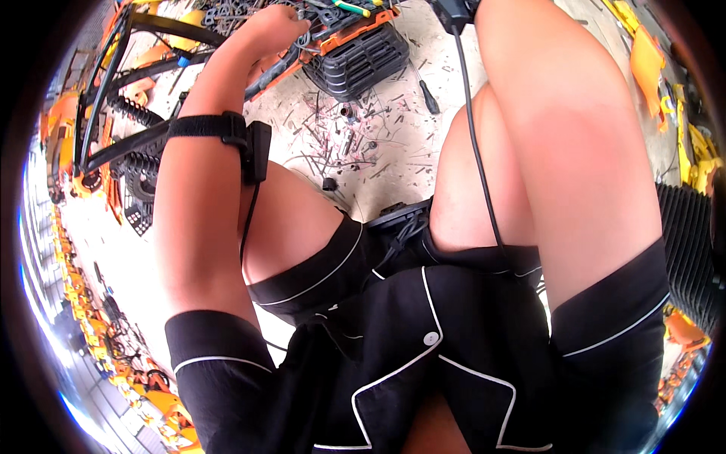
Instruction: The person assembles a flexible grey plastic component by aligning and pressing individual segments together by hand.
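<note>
Left hand (276,26) curled in a fist beside the black ribbed housing (361,60), gripping something hidden among cables there; right hand out of view above it, screwdriver (426,92) lying just right of the housing.

Upper centre: left hand (276,26) on machine housing (355,57).
Right of housing: screwdriver (425,89) on floor (393,144).
Upper left: frame with springs (125,113).
Right edge: ribbed panel (688,242).

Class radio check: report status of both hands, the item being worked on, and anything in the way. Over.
Left hand fisted on the orange-and-black machine part. Right hand out of frame; only the forearm shows. Screwdriver lies loose beside the part; screws and scraps litter the floor.
</note>
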The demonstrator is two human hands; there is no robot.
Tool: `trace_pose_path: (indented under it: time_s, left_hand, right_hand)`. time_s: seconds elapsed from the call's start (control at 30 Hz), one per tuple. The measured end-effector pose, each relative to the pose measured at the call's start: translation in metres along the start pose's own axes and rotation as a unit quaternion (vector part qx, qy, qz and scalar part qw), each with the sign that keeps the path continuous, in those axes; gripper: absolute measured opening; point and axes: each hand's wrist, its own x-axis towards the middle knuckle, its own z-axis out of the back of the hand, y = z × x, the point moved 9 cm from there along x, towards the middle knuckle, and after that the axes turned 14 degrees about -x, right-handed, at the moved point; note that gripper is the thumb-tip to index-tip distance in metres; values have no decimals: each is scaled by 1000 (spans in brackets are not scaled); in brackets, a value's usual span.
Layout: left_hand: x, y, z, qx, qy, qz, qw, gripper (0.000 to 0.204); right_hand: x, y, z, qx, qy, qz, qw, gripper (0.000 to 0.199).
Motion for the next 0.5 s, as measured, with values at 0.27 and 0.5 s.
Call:
trace_pose_path:
  time_s: [0.27,0.5]
  left_hand:
    - [40,16,15,121,4,-20,992,42]
    - [66,-7,41,139,-136,-45,980,36]
  right_hand:
    - [-8,18,-3,16,14,29,999,38]
    - [-32,14,-17,178,38,-131,975,40]
